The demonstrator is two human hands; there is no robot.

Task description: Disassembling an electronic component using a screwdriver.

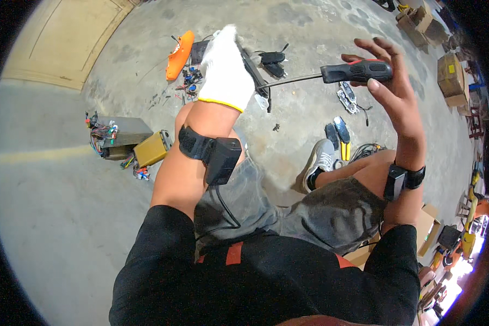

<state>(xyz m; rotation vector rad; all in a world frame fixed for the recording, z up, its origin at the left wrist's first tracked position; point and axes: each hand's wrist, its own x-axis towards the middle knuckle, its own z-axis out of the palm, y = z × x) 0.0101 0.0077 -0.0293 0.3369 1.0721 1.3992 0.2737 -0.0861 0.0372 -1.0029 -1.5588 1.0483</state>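
My left hand (pixel 225 76) wears a white knitted glove with a yellow cuff. It is closed around a long black part (pixel 251 68), most of which the glove hides. In my right hand (pixel 403 106), which is bare, a screwdriver (pixel 358 71) with a black and red handle rests between the thumb and the spread fingers. Its shaft points left, and the tip meets the black part's near end, as far as I can see. Each forearm carries a strapped black device, the left one (pixel 223 160) with a cable.
An orange shell (pixel 180 55) and small coloured connectors (pixel 192 80) lie at the far left. Black pieces (pixel 273 63), silver parts (pixel 348 98) and a yellow-handled tool (pixel 345 149) are on the floor. Left stand a wired grey box (pixel 127 130) and a gold box (pixel 152 148). Cardboard boxes (pixel 452 81) stand right.
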